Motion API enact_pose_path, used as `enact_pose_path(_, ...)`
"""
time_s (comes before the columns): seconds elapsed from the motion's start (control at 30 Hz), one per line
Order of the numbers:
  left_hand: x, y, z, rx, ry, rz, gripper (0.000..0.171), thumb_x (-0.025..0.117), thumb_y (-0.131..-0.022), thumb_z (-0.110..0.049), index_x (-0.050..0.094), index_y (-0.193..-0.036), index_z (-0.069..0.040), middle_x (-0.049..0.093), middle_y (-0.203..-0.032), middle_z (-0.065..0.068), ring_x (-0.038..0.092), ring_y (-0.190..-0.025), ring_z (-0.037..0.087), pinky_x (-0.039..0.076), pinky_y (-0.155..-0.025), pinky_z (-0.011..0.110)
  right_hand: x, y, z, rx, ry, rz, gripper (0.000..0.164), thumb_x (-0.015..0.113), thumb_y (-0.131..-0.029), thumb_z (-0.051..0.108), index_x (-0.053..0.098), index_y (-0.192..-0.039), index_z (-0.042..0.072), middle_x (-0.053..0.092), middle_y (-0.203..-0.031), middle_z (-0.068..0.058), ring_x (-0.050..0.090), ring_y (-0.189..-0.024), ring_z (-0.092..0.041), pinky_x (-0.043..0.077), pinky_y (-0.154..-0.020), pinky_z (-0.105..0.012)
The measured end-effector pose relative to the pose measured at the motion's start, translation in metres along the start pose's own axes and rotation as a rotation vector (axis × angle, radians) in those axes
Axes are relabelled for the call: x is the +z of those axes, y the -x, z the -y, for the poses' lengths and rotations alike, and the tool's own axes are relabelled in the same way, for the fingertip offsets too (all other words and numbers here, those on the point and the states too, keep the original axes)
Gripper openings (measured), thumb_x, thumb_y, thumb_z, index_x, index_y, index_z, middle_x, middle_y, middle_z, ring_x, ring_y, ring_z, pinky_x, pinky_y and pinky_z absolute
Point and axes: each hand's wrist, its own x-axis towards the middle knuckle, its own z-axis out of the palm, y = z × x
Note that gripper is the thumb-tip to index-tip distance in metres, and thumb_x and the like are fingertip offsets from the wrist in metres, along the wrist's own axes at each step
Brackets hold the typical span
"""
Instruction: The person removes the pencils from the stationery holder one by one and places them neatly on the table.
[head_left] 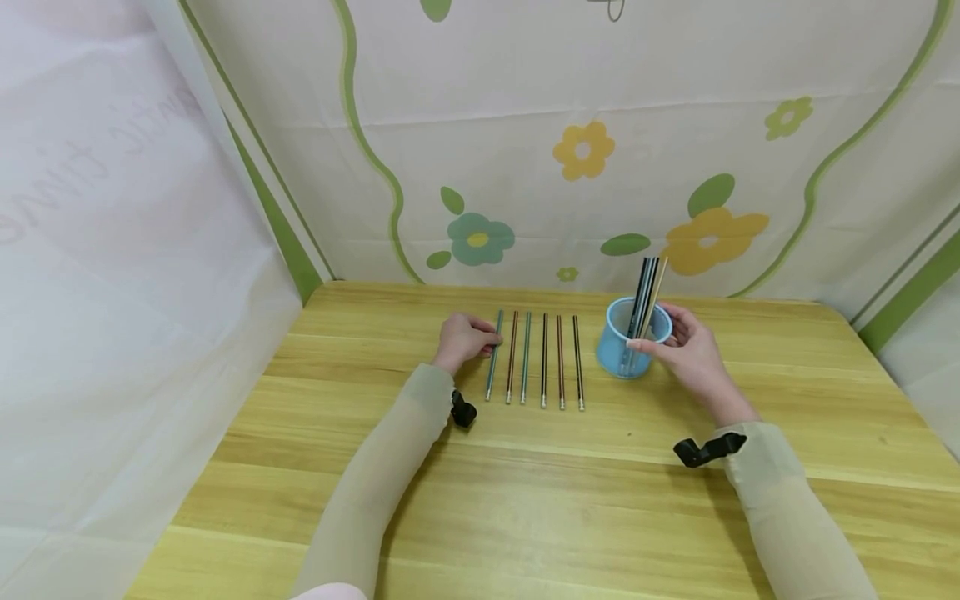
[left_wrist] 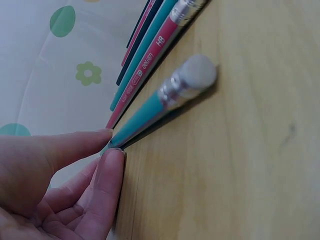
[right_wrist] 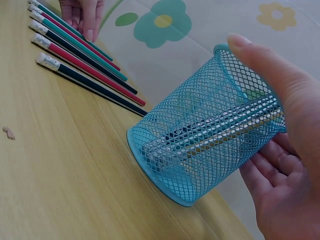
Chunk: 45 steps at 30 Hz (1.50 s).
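My left hand [head_left: 463, 340] pinches a teal pencil [head_left: 492, 371] between thumb and finger, at the left end of a row of pencils. In the left wrist view the pencil's white eraser [left_wrist: 199, 71] and silver ferrule point toward the camera. Beside it lie a red pencil [head_left: 512, 358], another teal one [head_left: 526, 358], and black and red ones further right. My right hand [head_left: 697, 358] grips the rim and side of a blue mesh pencil cup [head_left: 611, 354]. Several dark pencils [head_left: 643, 287] and a pale wooden one [head_left: 660, 281] lean inside the cup.
The wooden table [head_left: 525, 500] reaches back to a white flower-printed cloth [head_left: 495, 167]. Another white cloth [head_left: 135, 292] hangs on the left. Black wrist mounts [head_left: 708, 450] project from both sleeves. A small brown mark [right_wrist: 8, 133] shows on the tabletop in the right wrist view.
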Motion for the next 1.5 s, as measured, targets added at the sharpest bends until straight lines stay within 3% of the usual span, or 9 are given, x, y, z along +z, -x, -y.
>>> enact_pose_path(0.53, -0.005, 0.004, -0.004, 0.008, 0.000, 0.025, 0.020, 0.080, -0.089, -0.005, 0.074, -0.106, 0.003, 0.072, -0.090, 0.013, 0.073, -0.077, 0.024, 0.062, -0.068, 0.030, 0.000, 0.002, -0.001, 0.016, 0.005, 0.001, 0.084, 0.084, -0.088, 0.029, 0.038, -0.153, 0.003, 0.048, -0.146, -0.018, 0.049, -0.131, -0.028, 0.045, -0.095, -0.010)
enact_pose_path(0.73, -0.010, 0.002, -0.003, 0.029, 0.046, 0.036, 0.022, 0.080, -0.089, -0.004, 0.072, -0.108, 0.005, 0.071, -0.094, 0.015, 0.072, -0.083, 0.029, 0.063, -0.072, 0.034, -0.001, 0.001, -0.001, 0.013, -0.001, 0.002, 0.083, 0.084, -0.088, 0.028, 0.039, -0.153, 0.003, 0.049, -0.145, -0.018, 0.049, -0.131, -0.027, 0.045, -0.095, -0.010)
enact_pose_path(0.97, -0.008, 0.003, -0.019, 0.067, 0.074, 0.053, 0.031, 0.080, -0.091, -0.015, 0.071, -0.116, 0.002, 0.071, -0.101, 0.011, 0.071, -0.092, 0.033, 0.061, -0.081, 0.040, -0.001, 0.001, 0.000, 0.015, -0.005, 0.004, 0.083, 0.084, -0.088, 0.028, 0.038, -0.153, 0.004, 0.048, -0.146, -0.018, 0.049, -0.131, -0.029, 0.046, -0.094, -0.010)
enact_pose_path(1.1, -0.001, 0.007, -0.036, 0.105, 0.114, 0.103, 0.040, 0.081, -0.091, -0.020, 0.069, -0.123, 0.002, 0.072, -0.104, 0.011, 0.069, -0.100, 0.036, 0.059, -0.088, 0.043, -0.001, 0.000, 0.000, 0.012, -0.003, 0.005, 0.084, 0.085, -0.087, 0.028, 0.038, -0.153, 0.004, 0.049, -0.145, -0.018, 0.049, -0.131, -0.030, 0.046, -0.094, -0.011)
enact_pose_path(1.2, 0.007, 0.012, -0.048, 0.169, 0.117, 0.131, 0.042, 0.081, -0.091, -0.023, 0.070, -0.124, -0.001, 0.072, -0.107, 0.009, 0.068, -0.104, 0.036, 0.057, -0.092, 0.047, -0.001, 0.000, -0.001, 0.005, -0.002, 0.005, 0.083, 0.085, -0.087, 0.027, 0.039, -0.153, 0.004, 0.049, -0.145, -0.018, 0.049, -0.131, -0.030, 0.046, -0.095, -0.011)
enact_pose_path(1.4, 0.024, 0.017, -0.071, 0.325, 0.038, 0.127, 0.040, 0.080, -0.092, -0.033, 0.071, -0.126, -0.014, 0.071, -0.115, -0.002, 0.066, -0.105, 0.015, 0.055, -0.092, 0.034, -0.001, -0.001, -0.002, 0.000, -0.005, 0.007, 0.082, 0.084, -0.088, 0.027, 0.039, -0.152, 0.003, 0.048, -0.145, -0.018, 0.049, -0.131, -0.029, 0.046, -0.095, -0.011)
enact_pose_path(1.5, 0.033, 0.014, -0.082, 0.390, 0.058, 0.137, 0.040, 0.080, -0.092, -0.031, 0.071, -0.127, -0.014, 0.072, -0.116, -0.002, 0.065, -0.105, 0.011, 0.054, -0.091, 0.030, 0.000, -0.001, -0.002, -0.002, -0.003, 0.007, 0.081, 0.084, -0.089, 0.027, 0.039, -0.152, 0.003, 0.048, -0.145, -0.017, 0.049, -0.130, -0.029, 0.046, -0.094, -0.011)
